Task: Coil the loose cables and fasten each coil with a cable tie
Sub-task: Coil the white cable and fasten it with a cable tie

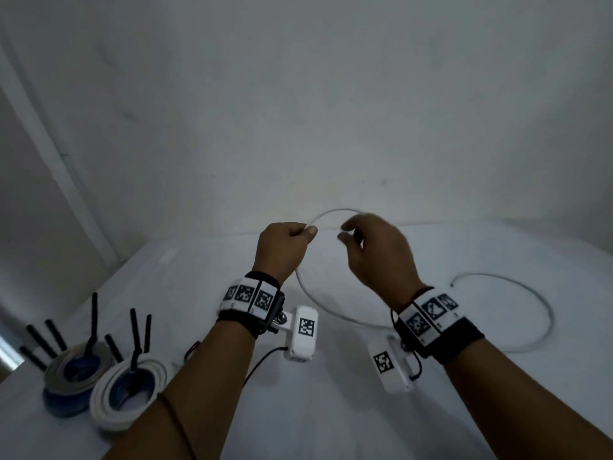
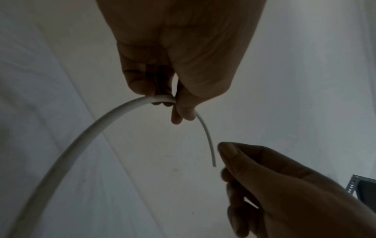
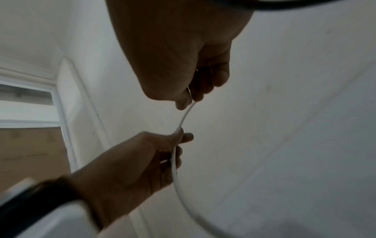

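Note:
A loose white cable arcs in the air between my two hands above the white table. My left hand grips it in a fist, thumb on top; the left wrist view shows the cable bending out of that hand. My right hand is curled, and in the right wrist view the cable runs in between its thumb and fingers. The left wrist view shows the cable's tip just beside my right thumb. The rest of the cable lies on the table in a wide loop.
At the table's near left stand a grey coil and a white coil, each with black cable ties sticking up. Several loose black ties lie behind them near the left edge. A pale wall rises behind the table.

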